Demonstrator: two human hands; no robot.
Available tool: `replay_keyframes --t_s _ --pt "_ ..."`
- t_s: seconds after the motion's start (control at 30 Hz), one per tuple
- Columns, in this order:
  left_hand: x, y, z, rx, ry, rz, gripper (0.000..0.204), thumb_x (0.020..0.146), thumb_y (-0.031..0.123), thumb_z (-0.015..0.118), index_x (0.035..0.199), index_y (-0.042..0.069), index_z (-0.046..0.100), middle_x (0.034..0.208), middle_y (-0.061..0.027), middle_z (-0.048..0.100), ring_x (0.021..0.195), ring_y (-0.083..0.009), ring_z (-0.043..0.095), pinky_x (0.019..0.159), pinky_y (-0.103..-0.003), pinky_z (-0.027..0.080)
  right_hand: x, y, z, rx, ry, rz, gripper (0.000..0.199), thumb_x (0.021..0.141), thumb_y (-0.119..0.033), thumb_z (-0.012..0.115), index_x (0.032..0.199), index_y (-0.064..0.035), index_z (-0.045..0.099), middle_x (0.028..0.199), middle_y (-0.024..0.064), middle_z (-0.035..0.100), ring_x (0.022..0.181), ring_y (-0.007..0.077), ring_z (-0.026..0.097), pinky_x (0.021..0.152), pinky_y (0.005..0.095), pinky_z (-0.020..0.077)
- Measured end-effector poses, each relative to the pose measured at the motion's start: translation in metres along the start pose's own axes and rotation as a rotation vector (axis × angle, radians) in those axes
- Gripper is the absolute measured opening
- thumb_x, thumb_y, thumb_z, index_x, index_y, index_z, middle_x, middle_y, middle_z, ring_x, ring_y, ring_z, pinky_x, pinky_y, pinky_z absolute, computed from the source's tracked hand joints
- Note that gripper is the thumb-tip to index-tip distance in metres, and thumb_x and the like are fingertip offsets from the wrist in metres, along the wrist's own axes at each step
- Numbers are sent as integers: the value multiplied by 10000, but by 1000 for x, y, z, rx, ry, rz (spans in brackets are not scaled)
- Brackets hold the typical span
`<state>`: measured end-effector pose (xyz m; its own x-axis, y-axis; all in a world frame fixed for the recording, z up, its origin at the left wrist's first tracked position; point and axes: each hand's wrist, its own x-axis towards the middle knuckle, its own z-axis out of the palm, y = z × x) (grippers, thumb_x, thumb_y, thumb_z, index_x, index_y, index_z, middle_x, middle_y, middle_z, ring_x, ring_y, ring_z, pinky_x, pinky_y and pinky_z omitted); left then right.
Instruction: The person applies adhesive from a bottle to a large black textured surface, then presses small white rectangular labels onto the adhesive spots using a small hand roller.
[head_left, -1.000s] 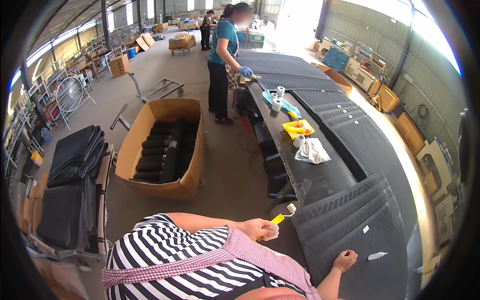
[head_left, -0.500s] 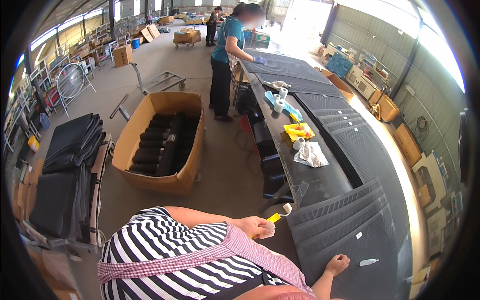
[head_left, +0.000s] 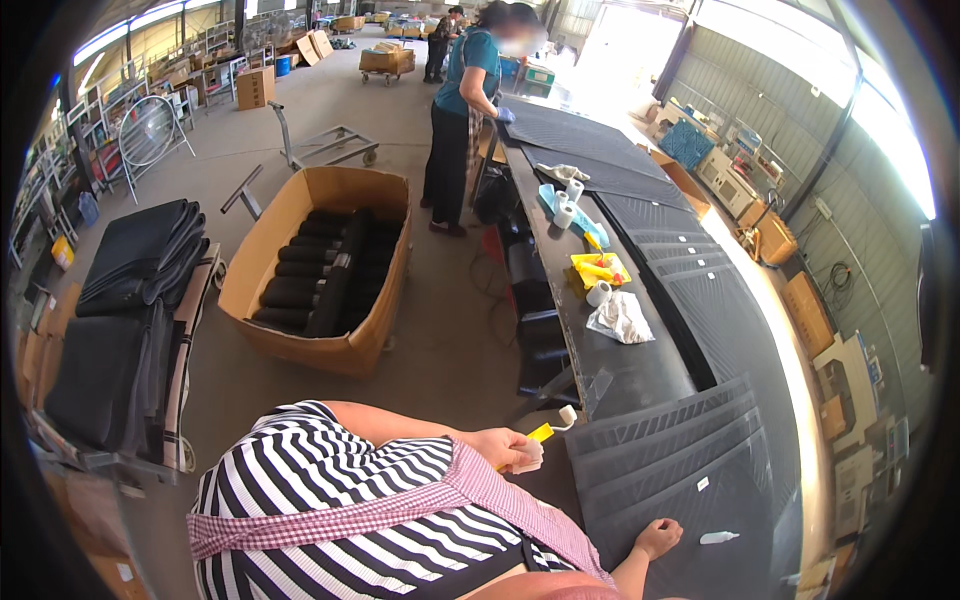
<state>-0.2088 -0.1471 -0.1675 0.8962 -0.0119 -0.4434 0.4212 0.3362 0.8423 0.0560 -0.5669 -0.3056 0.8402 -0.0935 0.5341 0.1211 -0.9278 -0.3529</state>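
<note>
My left hand (head_left: 507,450) is closed around the yellow handle of a small roller (head_left: 542,432) with a white head. A small whitish wad or stack (head_left: 530,458) is in the same hand; its kind is unclear. Curled on the front dark mat (head_left: 640,500) is my right hand (head_left: 659,538), whose fingers hide whatever may be in them. Right of it, a small white squeeze bottle (head_left: 718,538) lies on its side. A small white label (head_left: 703,484) sits on this mat. Several ribbed dark mats overlap behind it like steps.
Farther along the table lie white rolls (head_left: 564,214), a yellow tray (head_left: 600,270) and a crumpled plastic bag (head_left: 622,318). A co-worker (head_left: 468,110) stands at its far left side. On the floor are a carton (head_left: 235,310) of black rolls and a cart of folded dark mats (head_left: 110,330).
The view has shifted slightly. The co-worker's gloved hand has drawn back from the far mat toward the table edge. My hands keep about the same places and grips.
</note>
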Motion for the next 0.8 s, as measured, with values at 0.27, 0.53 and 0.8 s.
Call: replay_keyframes --t_s 0.27,0.53,0.8 --pt "6 -1 -7 -40 -73 -12 367 963 179 645 1290 26 583 1088 -61 621 964 -151 588 813 -273 486 1 4 2 -4 -6 25 34 785 -59 607 807 -37 591 941 142 577 944 342 561 867 442 455" --pt "1 3 -5 -32 -37 -7 300 966 184 642 1230 43 617 1025 -57 622 905 -140 575 782 -277 473 -2 -3 1 -1 16 15 45 774 -61 617 800 -41 586 938 139 574 943 342 559 875 441 454" --pt "-1 1 -4 -84 -53 26 157 983 211 620 1051 75 659 858 -35 590 771 -123 530 732 -293 440 -3 -3 0 -4 25 -3 56 785 -73 622 820 -32 605 953 164 589 937 367 568 859 455 455"
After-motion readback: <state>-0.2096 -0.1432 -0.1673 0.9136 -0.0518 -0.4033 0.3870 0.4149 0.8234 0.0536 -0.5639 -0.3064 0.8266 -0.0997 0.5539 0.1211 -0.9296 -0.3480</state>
